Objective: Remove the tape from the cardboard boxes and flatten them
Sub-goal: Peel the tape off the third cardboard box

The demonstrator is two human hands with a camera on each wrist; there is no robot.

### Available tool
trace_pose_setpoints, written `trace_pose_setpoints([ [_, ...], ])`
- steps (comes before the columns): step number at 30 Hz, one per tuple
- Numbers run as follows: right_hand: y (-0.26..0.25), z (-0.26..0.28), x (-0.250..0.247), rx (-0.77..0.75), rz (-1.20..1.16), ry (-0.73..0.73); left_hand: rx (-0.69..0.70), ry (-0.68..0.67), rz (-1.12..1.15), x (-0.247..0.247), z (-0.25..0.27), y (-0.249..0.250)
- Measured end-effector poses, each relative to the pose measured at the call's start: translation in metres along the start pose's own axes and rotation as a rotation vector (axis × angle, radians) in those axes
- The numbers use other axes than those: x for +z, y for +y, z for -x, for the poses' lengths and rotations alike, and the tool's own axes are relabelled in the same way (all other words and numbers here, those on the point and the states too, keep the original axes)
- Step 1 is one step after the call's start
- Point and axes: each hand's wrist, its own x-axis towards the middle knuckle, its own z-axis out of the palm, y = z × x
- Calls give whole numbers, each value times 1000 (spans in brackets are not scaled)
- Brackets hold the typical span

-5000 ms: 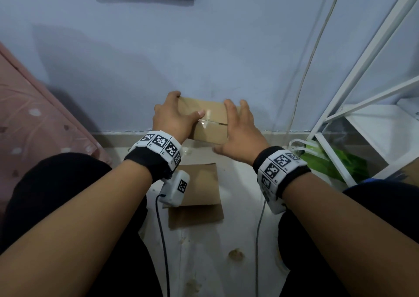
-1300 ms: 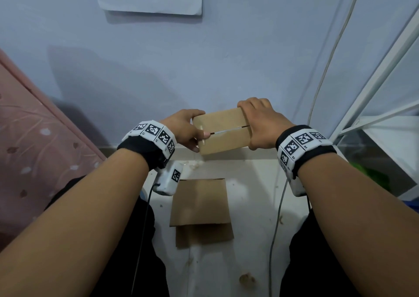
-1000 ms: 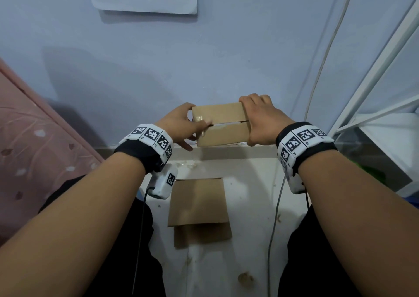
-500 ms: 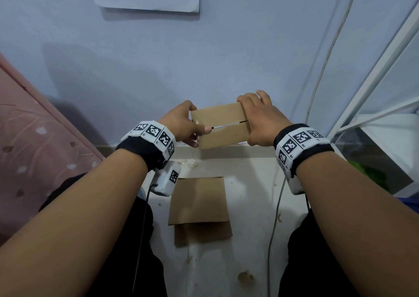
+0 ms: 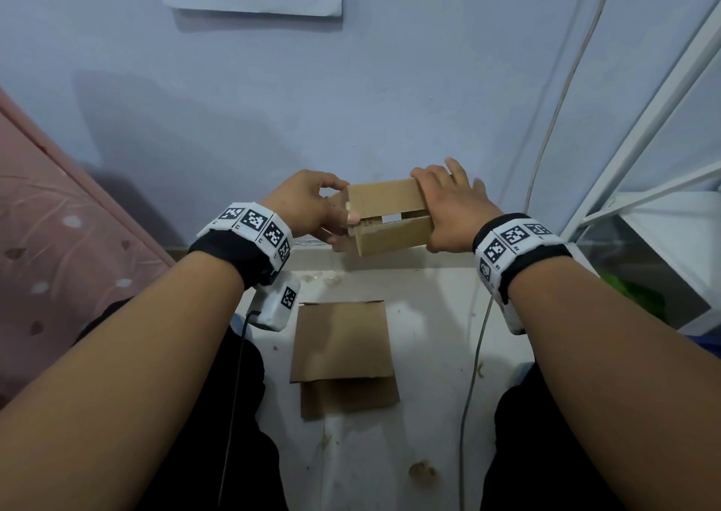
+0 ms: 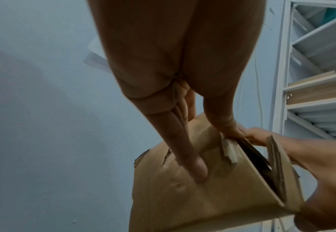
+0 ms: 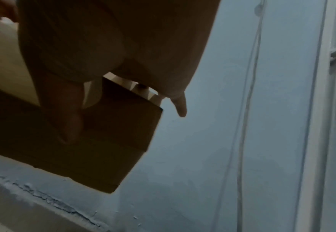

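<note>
I hold a small brown cardboard box point(image 5: 388, 218) up in front of the blue wall, between both hands. Its two top flaps have parted along the seam, leaving a gap. My left hand point(image 5: 312, 210) grips the box's left end, thumb at the seam and fingers on the side panel point(image 6: 193, 185). My right hand point(image 5: 448, 210) holds the right end, with the thumb under the box point(image 7: 95, 146) and the fingers over the upper flap. A shred of pale tape point(image 6: 230, 152) clings by the left thumb.
Two flattened cardboard pieces point(image 5: 343, 354) lie stacked on the white floor between my knees. A white metal shelf frame point(image 5: 643, 151) stands at the right with a cable point(image 5: 562, 93) hanging beside it. A pink patterned fabric point(image 5: 58, 245) borders the left.
The box's top seam, a thin slit half a second ago, has spread into a wide gap. Over five seconds the box rose from near the floor to chest height.
</note>
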Motion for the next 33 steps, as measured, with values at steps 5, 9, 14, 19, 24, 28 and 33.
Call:
trace_pose_setpoints([
  [5, -45, 2, 8, -203, 125, 15, 14, 18, -52, 18, -2, 0],
  [9, -54, 4, 12, -186, 19, 40, 81, 78, -251, 20, -5, -1],
  [14, -49, 6, 5, -210, -126, 113, -108, 136, -530, -1, -12, -1],
  [19, -55, 8, 5, -243, -211, 167, -235, -24, -477, -11, -14, -2],
  [24, -54, 9, 4, -248, -271, 179, -209, -18, -378, -9, -10, -4],
  [28, -55, 13, 4, -236, -293, 165, -194, -23, -375, -10, -7, -3],
  [33, -58, 14, 5, -238, -362, 178, -192, 1, -340, -11, -7, -4],
])
